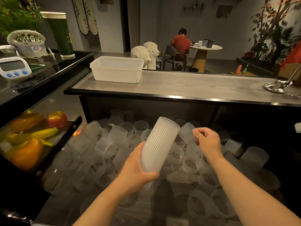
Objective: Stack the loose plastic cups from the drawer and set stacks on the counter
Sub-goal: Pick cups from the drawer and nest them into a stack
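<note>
We see the drawer [53,162] below and in front of the counter [187,88], filled from edge to edge with loose cups [117,132]. Over its middle, our left hand [138,170] holds a stack of cups [158,144], tilted toward the counter; our right hand [207,140] hovers just to the right of the stack's top. On the counter, a tub [116,69] sits at the left end and a stand's base [276,85] at the right end. Left of the drawer a compartment holds fruit [29,134]; on the ledge above it lies a timer [13,66].
</note>
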The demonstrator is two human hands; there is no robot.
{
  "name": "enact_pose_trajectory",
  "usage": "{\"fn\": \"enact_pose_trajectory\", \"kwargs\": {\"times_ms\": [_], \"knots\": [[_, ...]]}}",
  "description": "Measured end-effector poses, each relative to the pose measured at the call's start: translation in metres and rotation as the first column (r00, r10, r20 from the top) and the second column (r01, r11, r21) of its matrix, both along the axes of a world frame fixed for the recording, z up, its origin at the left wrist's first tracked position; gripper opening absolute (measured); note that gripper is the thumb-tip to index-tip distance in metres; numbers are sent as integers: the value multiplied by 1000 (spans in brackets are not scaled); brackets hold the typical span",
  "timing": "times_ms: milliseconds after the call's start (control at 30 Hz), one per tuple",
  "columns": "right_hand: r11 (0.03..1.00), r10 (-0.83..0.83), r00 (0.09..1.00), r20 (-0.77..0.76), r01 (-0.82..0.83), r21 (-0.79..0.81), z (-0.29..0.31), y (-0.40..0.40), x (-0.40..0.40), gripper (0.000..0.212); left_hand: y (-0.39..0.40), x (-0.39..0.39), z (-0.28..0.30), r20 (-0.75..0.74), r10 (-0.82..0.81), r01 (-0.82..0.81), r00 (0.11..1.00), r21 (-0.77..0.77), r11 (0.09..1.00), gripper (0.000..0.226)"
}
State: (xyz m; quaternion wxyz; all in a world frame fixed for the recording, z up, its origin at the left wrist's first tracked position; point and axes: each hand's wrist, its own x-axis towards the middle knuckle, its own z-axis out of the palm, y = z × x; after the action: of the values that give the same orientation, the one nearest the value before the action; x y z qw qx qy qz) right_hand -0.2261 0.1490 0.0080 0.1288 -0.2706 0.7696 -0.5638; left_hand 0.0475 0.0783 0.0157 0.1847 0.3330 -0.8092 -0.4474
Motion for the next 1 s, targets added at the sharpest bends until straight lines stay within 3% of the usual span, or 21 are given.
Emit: {"fn": "enact_pose_trajectory", "kwargs": {"times_ms": [100,200,267,400,567,867,1000], "knots": [[978,-25,998,62,38,-206,37,0,-1,11,2,0,2,16,-9,9,1000,-11,1000,94],[916,111,978,178,-31,-401,74,0,3,9,5,0,4,25,-16,17,1000,-25,1000,98],[889,215,953,213,-101,-447,91,0,8,11,8,-1,5,25,-18,19,1000,-38,999,99],[901,323,930,174,-246,-358,103,0,19,14,13,0,8,34,-32,34,999,-48,998,99],[918,344,931,123,-305,-254,104,1,25,11,17,3,12,25,-57,58,998,-55,997,98],[886,443,885,-143,-456,-82,95,6,52,25,19,0,19,13,-1,1,1000,-42,999,98],[894,442,882,-166,-448,3,94,5,46,27,17,-2,18,24,22,-20,999,-51,998,99]]}}
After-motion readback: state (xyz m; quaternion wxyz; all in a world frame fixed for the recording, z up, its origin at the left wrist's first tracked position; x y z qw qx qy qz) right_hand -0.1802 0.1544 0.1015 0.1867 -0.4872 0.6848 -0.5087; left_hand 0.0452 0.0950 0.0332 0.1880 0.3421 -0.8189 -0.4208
